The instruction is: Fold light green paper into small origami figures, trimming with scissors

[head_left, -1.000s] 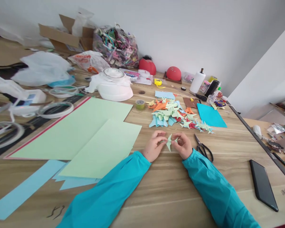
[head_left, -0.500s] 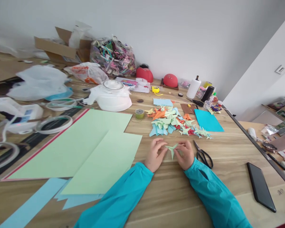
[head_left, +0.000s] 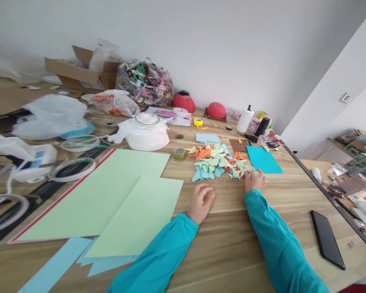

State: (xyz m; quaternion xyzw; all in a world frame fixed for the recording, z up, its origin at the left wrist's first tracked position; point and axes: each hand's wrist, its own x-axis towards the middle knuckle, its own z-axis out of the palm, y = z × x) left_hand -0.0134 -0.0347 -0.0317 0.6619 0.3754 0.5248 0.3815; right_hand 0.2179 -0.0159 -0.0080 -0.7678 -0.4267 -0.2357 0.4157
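Observation:
My left hand [head_left: 201, 202] rests on the wooden table [head_left: 225, 244] with its fingers loosely apart and nothing in it. My right hand [head_left: 254, 181] reaches out to the near right edge of a pile of folded paper figures [head_left: 217, 162] in green, blue, orange and red. Its fingers are curled, with light green paper points showing at the fingertips, on a small green folded figure [head_left: 257, 172]. Both arms wear teal sleeves.
Large light green sheets [head_left: 110, 191] and blue strips [head_left: 64, 260] lie to the left. A blue sheet [head_left: 264, 159] lies beyond the right hand and a black phone [head_left: 327, 238] at the right. A white pot [head_left: 146, 131], thread spool [head_left: 179, 152], tape rolls, bags and boxes crowd the back.
Both hands held the green folded figure together in front of me. The right hand has carried it forward to the pile, the left has let go and rests flat. The view turned slightly.

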